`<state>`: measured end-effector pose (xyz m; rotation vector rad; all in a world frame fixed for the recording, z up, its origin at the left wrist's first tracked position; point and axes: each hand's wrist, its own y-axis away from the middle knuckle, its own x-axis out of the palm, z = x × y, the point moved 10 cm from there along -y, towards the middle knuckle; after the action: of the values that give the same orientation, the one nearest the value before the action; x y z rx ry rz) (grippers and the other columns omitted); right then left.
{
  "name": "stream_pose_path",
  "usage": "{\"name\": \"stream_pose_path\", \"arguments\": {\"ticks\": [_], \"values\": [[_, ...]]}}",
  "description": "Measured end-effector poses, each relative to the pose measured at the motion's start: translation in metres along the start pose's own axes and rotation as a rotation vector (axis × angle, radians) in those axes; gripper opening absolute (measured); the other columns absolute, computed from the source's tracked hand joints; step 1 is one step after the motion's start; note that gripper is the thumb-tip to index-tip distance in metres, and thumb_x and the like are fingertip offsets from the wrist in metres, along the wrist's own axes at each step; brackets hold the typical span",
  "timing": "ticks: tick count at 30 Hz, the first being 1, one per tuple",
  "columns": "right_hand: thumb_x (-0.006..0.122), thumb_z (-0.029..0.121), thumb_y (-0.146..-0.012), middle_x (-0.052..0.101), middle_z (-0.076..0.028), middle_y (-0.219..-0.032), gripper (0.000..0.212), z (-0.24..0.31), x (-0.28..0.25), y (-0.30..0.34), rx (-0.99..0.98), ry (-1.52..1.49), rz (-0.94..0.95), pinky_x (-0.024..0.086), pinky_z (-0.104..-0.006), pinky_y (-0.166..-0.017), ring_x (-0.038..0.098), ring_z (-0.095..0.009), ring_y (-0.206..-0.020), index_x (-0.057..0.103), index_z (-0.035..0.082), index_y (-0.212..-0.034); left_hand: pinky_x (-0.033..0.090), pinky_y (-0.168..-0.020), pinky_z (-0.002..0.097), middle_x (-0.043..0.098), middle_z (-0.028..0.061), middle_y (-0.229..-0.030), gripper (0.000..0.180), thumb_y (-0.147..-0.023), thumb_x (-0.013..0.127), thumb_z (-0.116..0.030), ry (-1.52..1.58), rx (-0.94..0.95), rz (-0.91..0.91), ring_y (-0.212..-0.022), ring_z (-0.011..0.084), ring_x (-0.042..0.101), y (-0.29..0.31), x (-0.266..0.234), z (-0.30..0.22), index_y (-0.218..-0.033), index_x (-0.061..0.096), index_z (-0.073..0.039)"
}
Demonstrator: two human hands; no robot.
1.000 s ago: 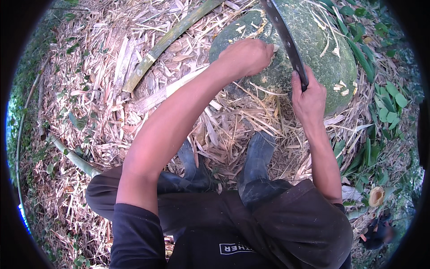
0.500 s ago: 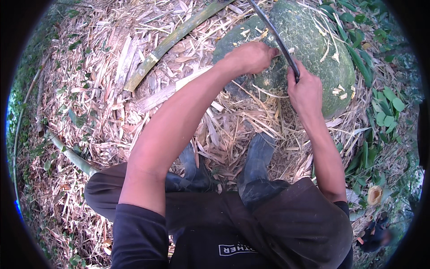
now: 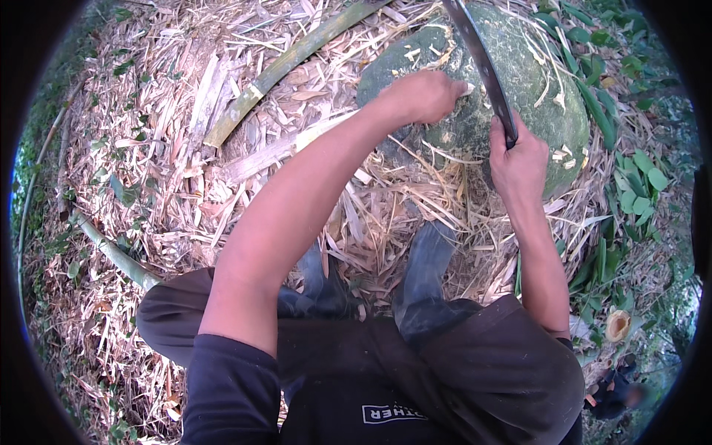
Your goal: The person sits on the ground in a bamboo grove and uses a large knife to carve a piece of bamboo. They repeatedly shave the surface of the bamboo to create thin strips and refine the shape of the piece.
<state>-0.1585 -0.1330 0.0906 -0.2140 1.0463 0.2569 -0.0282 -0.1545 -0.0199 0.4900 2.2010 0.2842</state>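
Knife swung right of the pale sliver, both hands above the rock.
Half a second ago the blade crossed close by the sliver's tip; now a gap parts them, the right hand having shifted right and back toward the person, while the left hand has edged slightly right. The left forearm slants up from the lower left; its hand is a fist, back upward, over the rock's left part, pinching the sliver, whose end pokes out rightward. The right forearm rises nearly straight to the rock's near edge, fingers closed round the knife's handle, thumb on its left side; the blade points away, leaning left. Chips lie near the rock's right edge.
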Motion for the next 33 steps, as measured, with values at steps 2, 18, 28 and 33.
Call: {"name": "stream_pose_path", "arguments": {"ticks": [2, 18, 28, 33], "values": [[0.059, 0.022, -0.096, 0.061, -0.019, -0.063, 0.032, 0.004, -0.003, 0.0, -0.039, 0.065, -0.016, 0.047, -0.0442, -0.057, 0.061, -0.033, -0.053, 0.07, 0.008, -0.123, 0.055, -0.083, 0.0495, 0.068, 0.0202, -0.093, 0.043, -0.109, 0.031, -0.027, -0.066, 0.166, -0.154, -0.09, 0.0364, 0.069, 0.003, -0.009, -0.009, -0.12, 0.065, -0.002], [0.058, -0.001, -0.09, 0.064, -0.011, -0.092, 0.031, -0.052, 0.039, 0.035, 0.5, -1.35, 0.385, 0.06, -0.0293, -0.059, 0.065, -0.015, -0.07, 0.049, -0.002, -0.12, 0.055, -0.052, 0.0181, 0.055, 0.008, -0.083, 0.034, -0.108, 0.034, -0.019, 1.916, -0.533, -0.126, -0.069, 0.0137, 0.063, 0.122, 0.05, 0.002, -0.129, 0.051, 0.002], [0.061, 0.002, -0.089, 0.062, -0.011, -0.091, 0.049, -0.08, 0.036, 0.111, 0.636, -1.622, 0.334, 0.055, -0.0292, -0.054, 0.062, -0.016, -0.064, 0.047, 0.001, -0.135, 0.052, -0.067, 0.0312, 0.054, 0.007, -0.076, 0.039, -0.107, 0.037, -0.03, 1.969, -0.943, -0.017, -0.068, 0.0242, 0.062, 0.311, 0.132, -0.096, -0.135, 0.045, -0.004], [0.058, -0.006, -0.087, 0.06, -0.007, -0.091, 0.054, -0.077, 0.004, 0.127, 0.431, -1.22, 0.245, 0.051, -0.0262, -0.058, 0.057, -0.011, -0.066, 0.048, -0.001, -0.14, 0.053, -0.051, 0.0343, 0.051, 0.0096, -0.071, 0.051, -0.107, 0.043, -0.024, 2.033, -0.869, 0.396, -0.055, 0.027, 0.062, 0.375, 0.114, -0.177, -0.154, 0.029, -0.012]]}}
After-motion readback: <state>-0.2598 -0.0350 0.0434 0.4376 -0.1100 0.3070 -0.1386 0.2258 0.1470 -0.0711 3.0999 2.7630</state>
